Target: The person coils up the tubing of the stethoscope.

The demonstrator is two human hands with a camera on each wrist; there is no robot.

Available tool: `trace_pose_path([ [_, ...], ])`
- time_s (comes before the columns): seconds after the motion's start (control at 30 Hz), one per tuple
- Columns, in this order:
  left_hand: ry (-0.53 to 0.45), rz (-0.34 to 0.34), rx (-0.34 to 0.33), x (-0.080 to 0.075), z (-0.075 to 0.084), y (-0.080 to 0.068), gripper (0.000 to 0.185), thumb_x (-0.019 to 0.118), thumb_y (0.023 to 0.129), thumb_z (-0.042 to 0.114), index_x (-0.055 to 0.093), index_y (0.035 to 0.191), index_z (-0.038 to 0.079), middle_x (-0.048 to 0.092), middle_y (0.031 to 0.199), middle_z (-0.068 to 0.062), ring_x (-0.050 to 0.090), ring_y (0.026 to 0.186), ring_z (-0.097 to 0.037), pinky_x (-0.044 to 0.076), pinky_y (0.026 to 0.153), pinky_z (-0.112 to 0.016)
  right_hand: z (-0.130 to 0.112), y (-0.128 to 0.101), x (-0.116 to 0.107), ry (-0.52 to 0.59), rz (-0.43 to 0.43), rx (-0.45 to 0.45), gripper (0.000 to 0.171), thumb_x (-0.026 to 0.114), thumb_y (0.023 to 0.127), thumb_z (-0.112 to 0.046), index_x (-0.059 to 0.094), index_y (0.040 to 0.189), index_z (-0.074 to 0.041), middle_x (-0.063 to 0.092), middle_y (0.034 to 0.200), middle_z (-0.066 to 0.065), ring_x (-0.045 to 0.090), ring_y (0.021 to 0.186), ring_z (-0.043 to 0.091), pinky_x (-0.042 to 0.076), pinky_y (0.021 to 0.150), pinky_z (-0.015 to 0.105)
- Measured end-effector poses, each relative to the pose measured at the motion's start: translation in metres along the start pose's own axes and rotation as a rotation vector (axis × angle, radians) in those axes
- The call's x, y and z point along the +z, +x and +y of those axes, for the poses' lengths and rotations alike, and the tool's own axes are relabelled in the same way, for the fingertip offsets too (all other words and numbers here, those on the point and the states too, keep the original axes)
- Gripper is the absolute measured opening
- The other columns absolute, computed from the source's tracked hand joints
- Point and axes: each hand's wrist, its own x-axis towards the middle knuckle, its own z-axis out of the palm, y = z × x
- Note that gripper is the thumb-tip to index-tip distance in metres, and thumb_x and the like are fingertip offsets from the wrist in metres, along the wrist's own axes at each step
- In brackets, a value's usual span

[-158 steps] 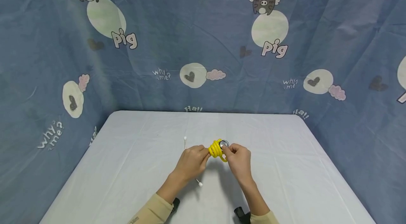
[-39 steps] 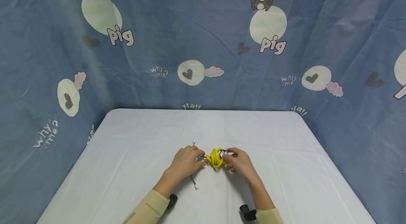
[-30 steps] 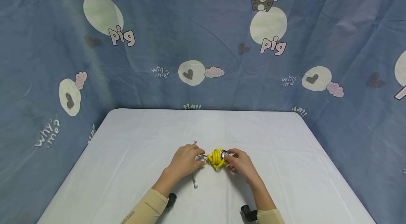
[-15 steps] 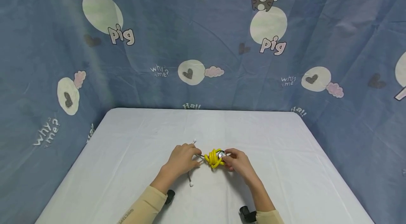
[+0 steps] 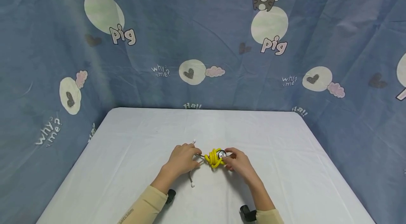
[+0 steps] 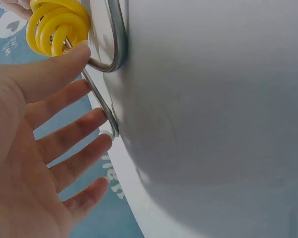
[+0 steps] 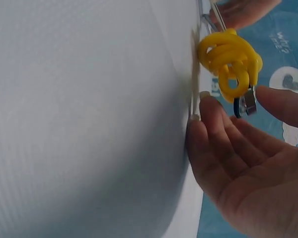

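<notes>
A stethoscope lies near the middle of the table (image 5: pixel 133 153), its yellow tube (image 5: pixel 213 158) wound into a tight coil between the two hands. The left hand (image 5: pixel 183 159) is spread, fingers straight, with the thumb tip touching the coil and the metal earpieces (image 6: pixel 107 59) just beside the fingers. The right hand (image 5: pixel 238 163) is seen with relaxed, slightly bent fingers beside the coil; the chestpiece (image 5: pixel 221 153) is touched at its rim by the thumb, though a firm pinch cannot be told. A blue cartoon cloth (image 5: pixel 203 33) is hung behind.
</notes>
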Motion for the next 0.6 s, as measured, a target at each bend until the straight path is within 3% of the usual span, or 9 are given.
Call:
trace_pose_path([
  [0.4, -0.045, 0.027, -0.026, -0.001, 0.000, -0.004, 0.042, 0.076, 0.085, 0.039, 0.070, 0.123, 0.022, 0.065, 0.125, -0.003, 0.059, 0.119, -0.026, 0.045, 0.099, -0.050, 0.002, -0.002, -0.013, 0.016, 0.035, -0.003, 0.042, 0.066, 0.090, -0.014, 0.060, 0.129, 0.001, 0.071, 0.097, 0.016, 0.068, 0.070, 0.022, 0.056, 0.064, 0.035],
  [0.6, -0.067, 0.062, -0.013, -0.004, -0.003, -0.004, 0.047, 0.071, 0.089, 0.044, 0.065, 0.131, 0.022, 0.058, 0.140, -0.005, 0.051, 0.133, -0.028, 0.040, 0.108, -0.052, 0.005, 0.001, -0.023, -0.165, 0.136, -0.078, 0.038, 0.063, 0.093, -0.019, 0.064, 0.128, -0.004, 0.073, 0.103, 0.014, 0.069, 0.091, 0.025, 0.054, 0.080, 0.039],
])
